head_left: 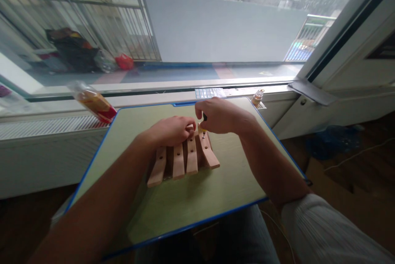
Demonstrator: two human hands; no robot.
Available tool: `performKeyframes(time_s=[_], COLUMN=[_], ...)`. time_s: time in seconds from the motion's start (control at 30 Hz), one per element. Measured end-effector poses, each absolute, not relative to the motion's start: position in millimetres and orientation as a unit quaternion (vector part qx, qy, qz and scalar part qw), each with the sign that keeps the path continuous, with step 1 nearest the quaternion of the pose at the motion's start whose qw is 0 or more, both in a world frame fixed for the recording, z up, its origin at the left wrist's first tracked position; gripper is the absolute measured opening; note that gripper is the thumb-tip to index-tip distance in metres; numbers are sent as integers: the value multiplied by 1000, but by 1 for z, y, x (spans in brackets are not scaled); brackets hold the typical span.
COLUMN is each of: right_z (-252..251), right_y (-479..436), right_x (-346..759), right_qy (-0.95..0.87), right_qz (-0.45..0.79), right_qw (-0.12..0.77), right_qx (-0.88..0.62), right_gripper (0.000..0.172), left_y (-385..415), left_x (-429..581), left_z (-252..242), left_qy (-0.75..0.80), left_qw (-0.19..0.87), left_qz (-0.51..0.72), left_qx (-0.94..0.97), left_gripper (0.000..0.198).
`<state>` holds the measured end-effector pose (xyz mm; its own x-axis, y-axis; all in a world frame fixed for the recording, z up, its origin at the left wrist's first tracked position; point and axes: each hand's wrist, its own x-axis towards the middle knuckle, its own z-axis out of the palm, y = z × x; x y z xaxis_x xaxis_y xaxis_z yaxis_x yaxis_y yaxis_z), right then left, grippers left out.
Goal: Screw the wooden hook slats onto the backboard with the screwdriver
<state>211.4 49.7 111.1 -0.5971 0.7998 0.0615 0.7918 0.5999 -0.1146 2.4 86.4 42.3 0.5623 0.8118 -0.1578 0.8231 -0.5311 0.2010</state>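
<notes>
A fan of several light wooden slats [185, 159] with round holes lies on a green board with a blue rim [129, 198]. My left hand [171, 130] rests closed on the slats' far ends and holds them down. My right hand [217, 115] is closed round a small screwdriver [203, 126] with a dark and yellow handle, held upright. Its tip stands on the far end of the rightmost slat. My two hands almost touch above the place where the slats join.
A plastic bottle with a red and yellow label [94, 102] lies at the board's far left corner. A small amber bottle [257, 97] stands at the far right corner on the windowsill [154, 91]. A large window fills the background. My knees show below the board.
</notes>
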Motion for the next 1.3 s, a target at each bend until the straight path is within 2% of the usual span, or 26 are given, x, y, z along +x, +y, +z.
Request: performKeyframes(time_s=[0.23, 0.53, 0.7, 0.9, 1.3], right_z=[115, 112, 112, 114, 118], right_y=[46, 46, 49, 49, 46], right_x=[207, 217, 216, 215, 208], right_qy=[-878, -901, -912, -904, -883], right_qz=[23, 75, 107, 77, 37], right_qw=[28, 48, 49, 50, 16], right_qx=[-477, -424, -393, -417, -468], right_gripper=[22, 30, 27, 29, 25], left_y=[86, 85, 86, 83, 83], left_x=[1, 4, 3, 4, 4], left_z=[43, 46, 43, 47, 46], left_qy=[480, 478, 470, 473, 474], left_qw=[129, 137, 139, 144, 143], left_qz=[-24, -26, -21, -22, -23], left_qx=[868, 867, 871, 869, 869], left_gripper=[28, 23, 22, 28, 22])
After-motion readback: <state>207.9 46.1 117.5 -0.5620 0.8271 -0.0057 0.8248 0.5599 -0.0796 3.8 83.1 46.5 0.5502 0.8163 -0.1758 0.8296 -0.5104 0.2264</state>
